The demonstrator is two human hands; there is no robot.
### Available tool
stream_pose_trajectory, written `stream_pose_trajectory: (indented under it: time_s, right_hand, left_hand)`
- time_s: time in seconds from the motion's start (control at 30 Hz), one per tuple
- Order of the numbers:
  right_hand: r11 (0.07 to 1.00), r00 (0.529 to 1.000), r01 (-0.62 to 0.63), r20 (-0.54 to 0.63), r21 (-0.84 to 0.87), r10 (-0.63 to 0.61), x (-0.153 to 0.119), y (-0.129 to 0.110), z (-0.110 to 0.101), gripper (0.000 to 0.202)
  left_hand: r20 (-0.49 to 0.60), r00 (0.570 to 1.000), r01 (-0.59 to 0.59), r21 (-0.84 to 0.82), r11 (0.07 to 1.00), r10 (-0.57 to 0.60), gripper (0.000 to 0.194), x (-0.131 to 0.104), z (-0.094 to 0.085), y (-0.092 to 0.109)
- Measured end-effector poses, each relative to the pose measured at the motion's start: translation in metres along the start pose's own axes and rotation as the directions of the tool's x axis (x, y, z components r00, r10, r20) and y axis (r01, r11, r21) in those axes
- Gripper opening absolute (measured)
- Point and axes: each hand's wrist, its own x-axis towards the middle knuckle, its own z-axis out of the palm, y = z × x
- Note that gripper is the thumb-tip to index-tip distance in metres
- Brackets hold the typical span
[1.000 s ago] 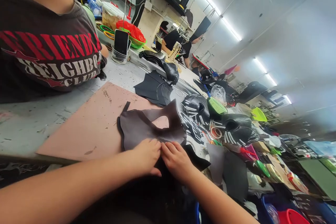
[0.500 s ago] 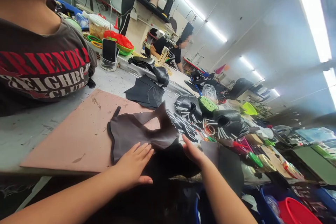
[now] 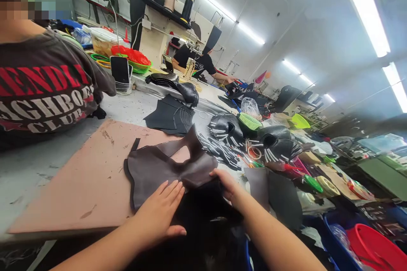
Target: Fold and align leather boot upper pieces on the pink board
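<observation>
A dark brown leather piece [image 3: 152, 169] with a cut-out opening lies on a pinkish board [image 3: 76, 186], its right part raised and curved. My left hand [image 3: 162, 207] rests flat on its near side, fingers stretched out and thumb apart. At the right end my right hand [image 3: 225, 184] grips the leather's edge, thumb and forefinger at the rim and the other fingers curled below, partly hidden. Black material hangs below the leather between my hands. Just behind lie stacked black cut pieces [image 3: 171, 114] and black strips with white ends [image 3: 219, 150].
A co-worker in a printed grey shirt [image 3: 47, 89] is close at left; another person [image 3: 193, 61] sits behind a sewing machine [image 3: 152, 29]. Black leather uppers [image 3: 227, 127], a green basket [image 3: 249, 121] and a phone [image 3: 121, 72] stand on the table. A red bucket [image 3: 372, 241] is low at right.
My right hand has gone from open beside the leather to gripping its right edge. My left hand stays flat on it. The view has shifted slightly, and the seated person's arm now reaches right.
</observation>
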Motion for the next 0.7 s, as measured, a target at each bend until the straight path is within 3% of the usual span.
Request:
stream_pose_trajectory:
  time_s: [0.13,0.27,0.33,0.4,0.43,0.47,0.53,0.63,0.7]
  right_hand:
    - [0.989,0.995,0.056,0.089,-0.137,-0.044,0.011,-0.04,-0.005,0.019]
    - [0.925,0.964,0.218,0.219,-0.312,-0.154,0.015,-0.094,0.006,0.028]
    - [0.747,0.902,0.402,0.37,-0.529,-0.223,0.011,-0.114,0.023,0.024]
    - [0.431,0.812,0.577,0.544,-0.693,-0.213,0.005,-0.126,0.043,0.019]
    - [0.295,0.78,0.625,0.598,-0.723,-0.185,0.001,-0.129,0.052,0.019]
    - [0.22,0.768,0.64,0.62,-0.736,-0.161,-0.003,-0.13,0.06,0.02]
    - [0.206,0.764,0.645,0.628,-0.736,-0.147,-0.012,-0.128,0.067,0.019]
    - [0.363,0.773,0.622,0.618,-0.694,-0.144,-0.026,-0.119,0.057,0.016]
    - [0.459,0.81,0.543,0.583,-0.703,-0.065,-0.034,-0.111,0.041,0.024]
  left_hand:
    - [0.045,0.999,0.0,0.006,1.0,-0.001,0.09,-0.001,-0.004,0.0]
    - [0.152,0.988,0.015,0.009,1.0,-0.016,0.095,0.001,-0.014,0.001]
    - [0.176,0.984,0.023,-0.003,1.0,-0.022,0.102,0.002,-0.019,0.002]
    - [0.16,0.987,0.034,-0.009,0.999,-0.032,0.108,0.004,-0.021,0.005]
    - [0.138,0.99,0.043,-0.005,0.999,-0.042,0.109,0.005,-0.021,0.007]
    - [0.111,0.992,0.053,0.001,0.999,-0.053,0.11,0.005,-0.02,0.008]
    - [0.067,0.995,0.073,0.011,0.997,-0.074,0.107,0.006,-0.017,0.01]
    - [0.053,0.996,0.078,0.003,0.997,-0.078,0.095,0.005,-0.014,0.011]
    - [0.048,0.997,0.067,-0.003,0.998,-0.067,0.09,0.005,-0.014,0.011]
